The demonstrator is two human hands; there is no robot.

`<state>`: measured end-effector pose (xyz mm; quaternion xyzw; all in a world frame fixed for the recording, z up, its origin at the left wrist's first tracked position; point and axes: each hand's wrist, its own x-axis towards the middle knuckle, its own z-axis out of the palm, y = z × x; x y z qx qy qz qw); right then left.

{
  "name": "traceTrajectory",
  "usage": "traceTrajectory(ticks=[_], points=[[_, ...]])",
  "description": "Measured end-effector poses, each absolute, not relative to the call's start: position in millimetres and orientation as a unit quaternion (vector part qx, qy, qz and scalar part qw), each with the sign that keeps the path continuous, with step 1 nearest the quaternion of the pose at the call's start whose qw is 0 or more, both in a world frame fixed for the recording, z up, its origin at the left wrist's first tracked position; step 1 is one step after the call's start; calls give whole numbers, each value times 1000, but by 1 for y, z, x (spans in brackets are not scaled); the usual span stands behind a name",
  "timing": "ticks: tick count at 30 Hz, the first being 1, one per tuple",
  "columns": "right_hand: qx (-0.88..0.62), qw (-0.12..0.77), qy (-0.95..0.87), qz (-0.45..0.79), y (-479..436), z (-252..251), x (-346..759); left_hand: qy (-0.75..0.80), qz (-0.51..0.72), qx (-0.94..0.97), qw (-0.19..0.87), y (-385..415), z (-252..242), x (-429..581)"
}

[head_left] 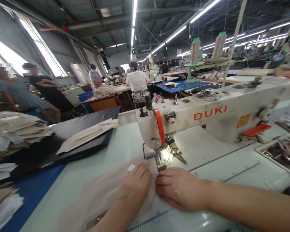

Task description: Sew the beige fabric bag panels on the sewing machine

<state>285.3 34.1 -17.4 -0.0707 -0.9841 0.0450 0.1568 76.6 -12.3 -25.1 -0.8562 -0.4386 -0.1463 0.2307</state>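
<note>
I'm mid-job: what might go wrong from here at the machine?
Fingers could get pinched or pricked: the left hand and right hand are both close to the sewing machine's needle end. The pale cloth might skew or pucker, since the left hand rests on only part of it.

Lit strip lights [176, 34] hang beneath a dark roof [169, 19], and bright windows [41, 48] break the grey wall [56, 46] at left.

Bare left hand [137, 183], bare right hand [177, 189], 2 bare forearms [251, 201]
</note>
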Motion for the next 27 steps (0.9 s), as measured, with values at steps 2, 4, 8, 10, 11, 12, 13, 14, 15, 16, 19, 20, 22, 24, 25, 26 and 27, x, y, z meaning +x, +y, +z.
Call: traceTrajectory(ticks=[2, 4, 8, 10, 11, 12, 13, 14, 15, 16, 19, 20, 22, 24, 25, 26, 27], points=[[-77, 156, -984, 44, 33, -19, 285, -466, -104, -848, 229, -18, -22, 79], [-84, 165, -982, 44, 32, -21, 285, -501, -61, -842, 190, -22, -20, 83], [-90, 178, -979, 45, 32, -24, 285, -515, -63, -847, 118, -20, -24, 86], [-89, 172, -980, 42, 32, -23, 285, -507, -112, -848, 104, -17, -28, 83], [-88, 168, -981, 39, 32, -22, 286, -500, -144, -848, 99, -15, -29, 81], [-88, 165, -982, 37, 32, -21, 286, -494, -178, -846, 95, -14, -30, 80], [-87, 162, -982, 34, 32, -19, 286, -488, -209, -842, 92, -13, -31, 78], [-86, 160, -983, 32, 32, -18, 287, -483, -235, -839, 90, -13, -31, 77], [-85, 158, -983, 32, 32, -17, 287, -480, -253, -835, 89, -13, -31, 76], [-84, 156, -984, 31, 32, -16, 287, -476, -263, -834, 90, -13, -31, 76], [-83, 147, -985, 30, 31, -14, 287, -469, -258, -839, 100, -13, -31, 78], [-81, 145, -986, 30, 31, -15, 287, -469, -250, -841, 104, -13, -31, 79], [-77, 143, -986, 29, 31, -15, 287, -471, -225, -846, 111, -12, -32, 80], [-75, 144, -986, 30, 31, -16, 287, -470, -193, -854, 116, -11, -33, 80], [-74, 143, -986, 30, 31, -16, 287, -468, -178, -858, 118, -11, -34, 80], [-75, 141, -987, 31, 31, -16, 287, -465, -164, -861, 121, -11, -34, 80], [-76, 140, -987, 31, 31, -16, 286, -463, -153, -864, 125, -11, -34, 81]])
